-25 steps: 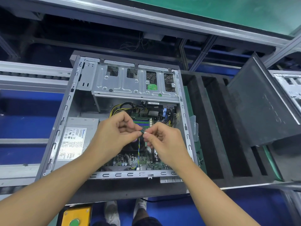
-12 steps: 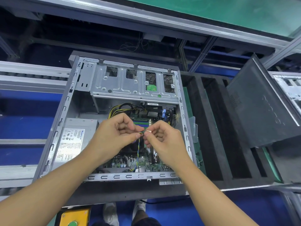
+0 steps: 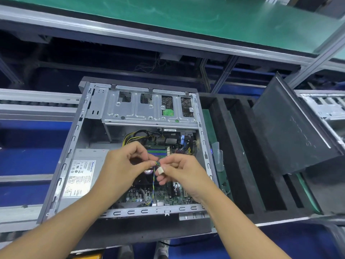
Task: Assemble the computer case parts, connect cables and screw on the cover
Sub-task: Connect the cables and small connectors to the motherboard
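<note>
An open grey computer case [image 3: 74,146] lies on its side in front of me, showing the motherboard [image 3: 164,195], the power supply [image 3: 82,176] and a metal drive cage [image 3: 149,111]. Both hands hover over the board's middle. My left hand [image 3: 123,165] pinches a thin multicoloured fan cable [image 3: 153,184] near its upper end. My right hand [image 3: 183,171] pinches the small white connector [image 3: 160,170] at that cable's tip. The cable runs down to the board's near edge. The CPU fan beneath the hands is mostly hidden.
A black side cover [image 3: 291,131] leans tilted at the right over a black foam tray with long slots [image 3: 239,150]. Another case [image 3: 324,109] shows at the far right. Conveyor rails [image 3: 37,101] run to the left. A green-topped shelf [image 3: 186,14] spans above.
The white connector has come out into plain sight between my right fingertips. Both hands stay in the same spot over the board, fingers shifting slightly.
</note>
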The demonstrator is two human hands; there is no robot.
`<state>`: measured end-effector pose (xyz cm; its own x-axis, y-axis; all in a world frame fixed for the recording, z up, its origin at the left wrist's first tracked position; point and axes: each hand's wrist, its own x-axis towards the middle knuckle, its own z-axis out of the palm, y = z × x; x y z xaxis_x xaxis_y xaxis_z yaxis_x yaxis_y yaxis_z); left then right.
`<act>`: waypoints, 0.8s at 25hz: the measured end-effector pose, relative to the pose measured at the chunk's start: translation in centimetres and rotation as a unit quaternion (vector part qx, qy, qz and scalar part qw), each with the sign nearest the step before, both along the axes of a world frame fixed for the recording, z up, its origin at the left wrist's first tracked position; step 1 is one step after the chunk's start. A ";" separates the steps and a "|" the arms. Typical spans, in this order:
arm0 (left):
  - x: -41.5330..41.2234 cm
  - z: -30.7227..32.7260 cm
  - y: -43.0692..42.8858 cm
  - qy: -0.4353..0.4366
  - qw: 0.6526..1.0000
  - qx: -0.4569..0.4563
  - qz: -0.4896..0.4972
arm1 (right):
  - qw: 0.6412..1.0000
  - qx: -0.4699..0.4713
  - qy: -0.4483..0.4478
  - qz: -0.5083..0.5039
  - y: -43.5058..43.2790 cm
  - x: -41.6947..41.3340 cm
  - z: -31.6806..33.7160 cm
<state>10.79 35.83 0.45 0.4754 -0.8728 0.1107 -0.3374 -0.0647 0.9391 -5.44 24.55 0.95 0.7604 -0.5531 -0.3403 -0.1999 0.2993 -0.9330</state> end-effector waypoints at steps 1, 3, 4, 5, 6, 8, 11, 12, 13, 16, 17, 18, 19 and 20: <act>0.0 0.1 -0.1 0.001 1.000 -0.009 -0.001 | 1.000 -0.003 -0.004 0.000 0.1 0.1 0.0; 0.1 0.3 -0.2 -0.005 1.000 -0.022 -0.020 | 1.000 -0.004 -0.011 0.002 0.1 0.1 0.2; 0.2 0.5 -0.2 -0.021 0.999 -0.023 -0.034 | 1.000 -0.004 -0.011 0.007 0.0 0.1 0.2; 0.2 0.8 -0.1 -0.047 0.997 -0.021 -0.050 | 1.000 -0.004 -0.007 0.014 0.0 0.1 0.3; 0.3 1.0 -0.1 -0.080 0.994 -0.019 -0.066 | 1.000 -0.007 -0.001 0.024 0.1 0.1 0.3; 0.6 1.5 0.1 -0.146 0.984 -0.018 -0.097 | 0.999 -0.028 0.007 0.032 0.2 0.1 0.1; 1.1 1.9 0.2 -0.192 0.972 -0.011 -0.138 | 0.997 -0.070 0.017 0.035 0.4 0.5 0.0; 1.2 1.9 0.3 -0.201 0.968 -0.009 -0.151 | 0.996 -0.083 0.023 0.040 0.4 0.5 0.0; 1.2 1.7 0.3 -0.211 0.964 -0.009 -0.164 | 0.994 -0.094 0.031 0.046 0.3 0.6 -0.1; 1.5 1.7 0.0 -0.253 0.945 -0.018 -0.207 | 0.993 -0.100 0.043 0.054 0.3 0.6 -0.1; 1.5 1.8 -0.2 -0.279 0.933 -0.029 -0.227 | 0.993 -0.096 0.044 0.051 0.3 0.6 0.0; 1.6 1.9 -0.5 -0.312 0.917 -0.042 -0.245 | 0.994 -0.092 0.042 0.049 0.3 0.6 0.1; 1.5 2.0 -0.8 -0.343 0.902 -0.053 -0.257 | 0.995 -0.084 0.039 0.048 0.3 0.5 0.2; 1.4 1.8 -1.0 -0.364 0.894 -0.055 -0.257 | 0.996 -0.074 0.034 0.045 0.4 0.3 0.1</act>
<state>12.20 34.87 2.29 -0.2173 -0.9198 0.3267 -0.8197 0.3537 0.4505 -5.09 24.95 1.05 0.7871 -0.5321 -0.3119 -0.2831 0.1376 -0.9492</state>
